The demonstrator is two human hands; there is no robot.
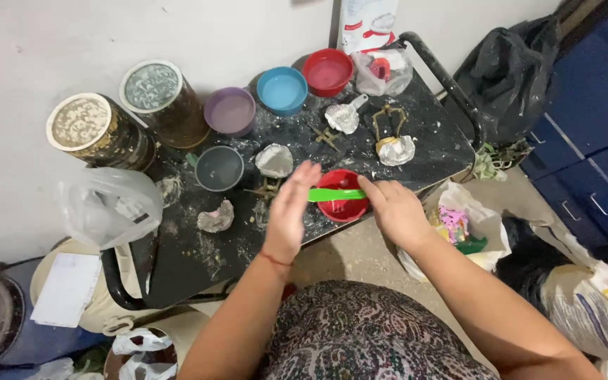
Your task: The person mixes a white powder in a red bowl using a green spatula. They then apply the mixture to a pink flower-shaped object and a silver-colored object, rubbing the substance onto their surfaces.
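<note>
A small red bowl (343, 202) is seen at the near edge of the dark, powder-smeared bench (184, 253), just below the middle of the view. A green spatula (333, 194) is laid across the bowl's rim, its handle running toward nine o'clock. The right hand (397, 211) is placed at the three o'clock side of the bowl, its fingers (373, 188) pressed together and pinching the end of the spatula. The left hand (291, 210) is held upright at the nine o'clock side, palm turned toward the bowl, with its fingers (304, 177) straight and close together; whether they touch the spatula handle cannot be told. At twelve o'clock from the bowl, a row of bowls is found along the wall: purple (230, 111), blue (282, 90) and red (327, 72). A grey cup (219, 168) is set at ten o'clock, with lumps of white plaster (274, 160) near it. Two dusty cylindrical tins (156, 98) are stood at the far ten o'clock corner. A clear plastic bag (110, 204) is seen at nine o'clock, off the bench edge, and a black bag (508, 70) at two o'clock.
</note>
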